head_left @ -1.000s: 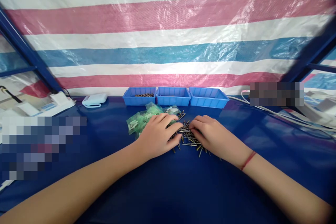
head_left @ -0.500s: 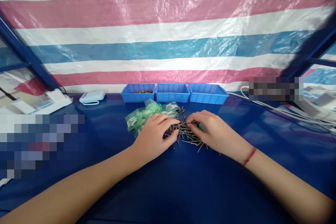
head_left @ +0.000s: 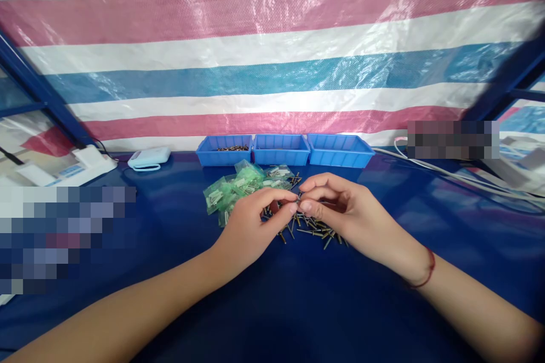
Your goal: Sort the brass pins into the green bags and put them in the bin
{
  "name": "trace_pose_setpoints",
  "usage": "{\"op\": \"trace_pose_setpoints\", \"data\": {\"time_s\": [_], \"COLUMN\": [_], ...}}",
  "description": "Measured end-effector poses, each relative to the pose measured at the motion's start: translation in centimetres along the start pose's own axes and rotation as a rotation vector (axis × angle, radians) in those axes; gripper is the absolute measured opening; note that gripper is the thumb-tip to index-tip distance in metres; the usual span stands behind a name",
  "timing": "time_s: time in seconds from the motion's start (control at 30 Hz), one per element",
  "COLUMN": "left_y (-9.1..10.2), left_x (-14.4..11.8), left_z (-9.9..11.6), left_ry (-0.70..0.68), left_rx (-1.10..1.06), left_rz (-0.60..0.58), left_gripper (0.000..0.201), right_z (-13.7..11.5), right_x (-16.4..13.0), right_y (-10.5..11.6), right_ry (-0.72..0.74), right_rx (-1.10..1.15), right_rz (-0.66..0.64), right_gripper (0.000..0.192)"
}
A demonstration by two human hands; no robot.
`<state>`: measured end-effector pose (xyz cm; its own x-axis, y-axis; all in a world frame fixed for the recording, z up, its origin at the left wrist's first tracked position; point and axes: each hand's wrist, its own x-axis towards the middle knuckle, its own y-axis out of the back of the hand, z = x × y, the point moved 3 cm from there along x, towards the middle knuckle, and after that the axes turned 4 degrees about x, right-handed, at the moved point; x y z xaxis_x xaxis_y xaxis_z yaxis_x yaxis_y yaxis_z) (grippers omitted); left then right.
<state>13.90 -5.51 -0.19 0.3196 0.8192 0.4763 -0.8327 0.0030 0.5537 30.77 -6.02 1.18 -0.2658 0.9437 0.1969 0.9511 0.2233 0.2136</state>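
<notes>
A pile of small dark metal rivets [head_left: 313, 228] lies on the blue table cover [head_left: 272, 306]. My left hand [head_left: 251, 224] and my right hand [head_left: 340, 212] are raised just above the pile, their fingertips meeting and pinching at a small piece that is too small to make out. My right palm is turned partly upward, and a red string circles that wrist. Small green plastic bags [head_left: 232, 190] with parts inside lie just behind my left hand.
Three blue bins [head_left: 281, 150] stand in a row at the back; the left one holds some small parts. A white device [head_left: 149, 157] and white boxes [head_left: 87, 161] sit at the back left. White cables [head_left: 447, 173] run along the right. A striped tarp [head_left: 272, 51] hangs behind.
Both hands have lifted off the rivet pile and come together, fingertips meeting. My right hand has turned palm up.
</notes>
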Motion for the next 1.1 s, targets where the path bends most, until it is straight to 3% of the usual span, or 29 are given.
{"op": "trace_pose_setpoints", "data": {"time_s": [0.47, 0.53, 0.73, 0.93, 1.1], "left_y": [-0.3, -0.1, 0.9, 0.7, 0.8], "left_x": [0.3, 0.3, 0.0, -0.1, 0.0], "left_z": [-0.1, 0.1, 0.8, 0.7, 0.6], "left_ry": [0.018, -0.014, -0.163, -0.206, -0.199], "left_rx": [-0.358, -0.333, -0.108, -0.043, -0.040], "left_rz": [-0.091, -0.054, 0.239, 0.257, 0.252], "left_gripper": [0.007, 0.007, 0.007, 0.008, 0.009], "right_z": [-0.7, -0.8, -0.5, -0.4, -0.5], "right_x": [-0.6, -0.6, -0.6, -0.4, -0.4], "right_y": [-0.6, -0.6, -1.1, -0.8, -0.6], "right_ry": [-0.134, -0.135, -0.169, -0.139, -0.069], "right_rx": [0.320, 0.331, 0.287, 0.321, 0.219], "right_rz": [-0.076, -0.082, -0.197, -0.088, -0.045], "right_gripper": [0.022, 0.022, 0.023, 0.017, 0.015]}}
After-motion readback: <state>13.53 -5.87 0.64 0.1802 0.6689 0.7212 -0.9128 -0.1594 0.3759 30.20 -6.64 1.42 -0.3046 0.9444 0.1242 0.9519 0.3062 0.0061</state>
